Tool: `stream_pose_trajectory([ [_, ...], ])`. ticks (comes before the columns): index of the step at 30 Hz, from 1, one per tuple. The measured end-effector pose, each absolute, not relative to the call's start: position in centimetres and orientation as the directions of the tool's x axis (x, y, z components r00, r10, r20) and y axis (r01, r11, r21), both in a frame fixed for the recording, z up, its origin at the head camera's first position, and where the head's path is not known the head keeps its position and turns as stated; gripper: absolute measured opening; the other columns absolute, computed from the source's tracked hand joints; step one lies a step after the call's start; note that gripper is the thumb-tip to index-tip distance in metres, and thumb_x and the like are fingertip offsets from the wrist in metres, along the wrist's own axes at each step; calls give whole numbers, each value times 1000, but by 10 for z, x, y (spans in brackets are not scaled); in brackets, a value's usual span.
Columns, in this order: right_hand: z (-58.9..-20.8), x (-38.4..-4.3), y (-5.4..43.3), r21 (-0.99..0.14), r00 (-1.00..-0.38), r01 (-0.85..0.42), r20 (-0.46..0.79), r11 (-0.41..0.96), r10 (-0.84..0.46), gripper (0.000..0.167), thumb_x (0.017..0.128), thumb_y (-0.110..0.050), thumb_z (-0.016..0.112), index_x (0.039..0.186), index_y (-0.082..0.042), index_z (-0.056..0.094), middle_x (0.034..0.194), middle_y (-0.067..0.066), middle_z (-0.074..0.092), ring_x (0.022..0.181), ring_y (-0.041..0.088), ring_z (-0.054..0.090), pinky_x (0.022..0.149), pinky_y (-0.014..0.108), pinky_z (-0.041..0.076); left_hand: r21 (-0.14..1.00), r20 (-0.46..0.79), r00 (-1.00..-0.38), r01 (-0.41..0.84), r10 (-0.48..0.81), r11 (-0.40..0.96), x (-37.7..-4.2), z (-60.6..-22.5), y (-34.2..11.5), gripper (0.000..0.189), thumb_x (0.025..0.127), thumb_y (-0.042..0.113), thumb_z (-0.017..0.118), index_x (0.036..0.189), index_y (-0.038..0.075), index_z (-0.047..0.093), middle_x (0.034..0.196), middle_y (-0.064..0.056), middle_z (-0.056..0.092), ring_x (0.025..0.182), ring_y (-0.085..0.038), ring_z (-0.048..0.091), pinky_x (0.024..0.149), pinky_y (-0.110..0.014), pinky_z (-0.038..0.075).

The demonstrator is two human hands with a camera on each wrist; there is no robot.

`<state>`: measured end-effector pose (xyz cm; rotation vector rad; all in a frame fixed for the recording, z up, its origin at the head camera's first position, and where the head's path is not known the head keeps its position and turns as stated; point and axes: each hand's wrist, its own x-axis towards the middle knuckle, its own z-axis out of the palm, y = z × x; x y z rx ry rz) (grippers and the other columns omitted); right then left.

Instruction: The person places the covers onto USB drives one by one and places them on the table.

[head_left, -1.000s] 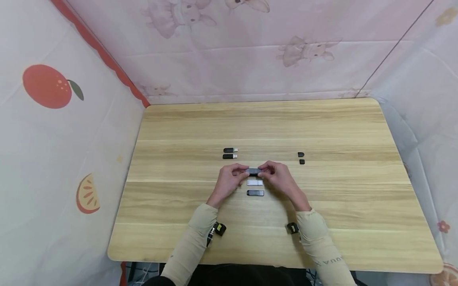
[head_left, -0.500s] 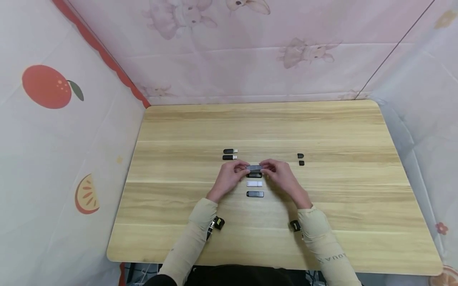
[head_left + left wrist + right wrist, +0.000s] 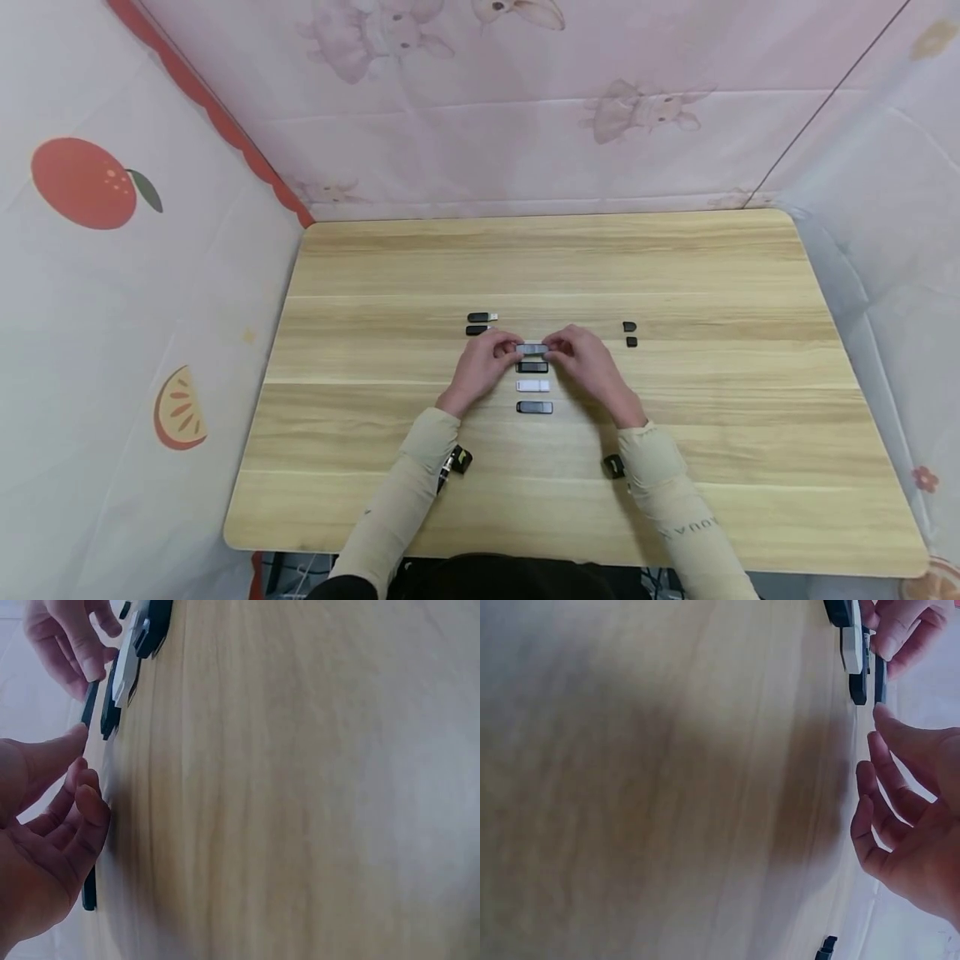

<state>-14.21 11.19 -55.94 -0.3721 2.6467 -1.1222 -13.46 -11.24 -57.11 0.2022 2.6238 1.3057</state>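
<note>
My left hand [image 3: 482,364] and right hand [image 3: 587,367] pinch opposite ends of a grey USB flash drive [image 3: 532,350], held crosswise between thumbs and fingers. In the left wrist view it appears as a thin dark bar [image 3: 89,705] close over the tabletop. Just nearer to me lie three more drives in a column: a black USB drive [image 3: 532,367], a white USB drive [image 3: 533,386] and a grey USB drive with a black end [image 3: 535,407]. The remaining fingers of both hands are bent loosely, as the right wrist view shows of the right hand [image 3: 922,817].
Beyond my left hand lie two black USB drives with bare plugs, one whole [image 3: 482,317], the other [image 3: 476,331] partly covered by the hand. Two small black caps [image 3: 629,327] sit to the right. Printed cloth walls [image 3: 480,158] border the wooden table [image 3: 390,250] behind and at the sides.
Both hands have carried the grey USB drive slightly away from me, so the black drive beneath is now uncovered. My left hand now overlaps the plug of one left-side drive.
</note>
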Motion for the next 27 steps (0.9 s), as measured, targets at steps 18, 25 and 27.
stream_pose_trajectory([
  [18, -564, -144, 107, -693, -946, -118, -139, 711, -293, 23, 93, -12, 80, 115, -6, 77, 98, 8, 72, 92, 23, 63, 85, 39, 53, 703, -102, -969, 90, 226, 706, -137, -570, -105, 21, 96, 17, 79, 115, 11, 80, 95, -1, 72, 77, -11, 59, 66, -22, 45],
  [25, -560, -142, 108, -724, -942, -115, -139, 680, -307, 26, 94, -10, 79, 118, -3, 76, 99, 11, 73, 95, 25, 65, 89, 43, 55, 737, -100, -967, 87, 235, 670, -134, -571, -110, 25, 98, 15, 76, 122, 9, 77, 100, -3, 74, 82, -11, 63, 71, -23, 52],
  [27, -560, -142, 109, -734, -941, -105, -146, 671, -306, 26, 95, -9, 77, 120, -3, 75, 101, 12, 74, 97, 26, 65, 91, 44, 55, 753, -100, -969, 74, 225, 654, -133, -571, -113, 25, 99, 15, 74, 123, 10, 76, 103, -3, 74, 86, -12, 64, 76, -26, 55],
])
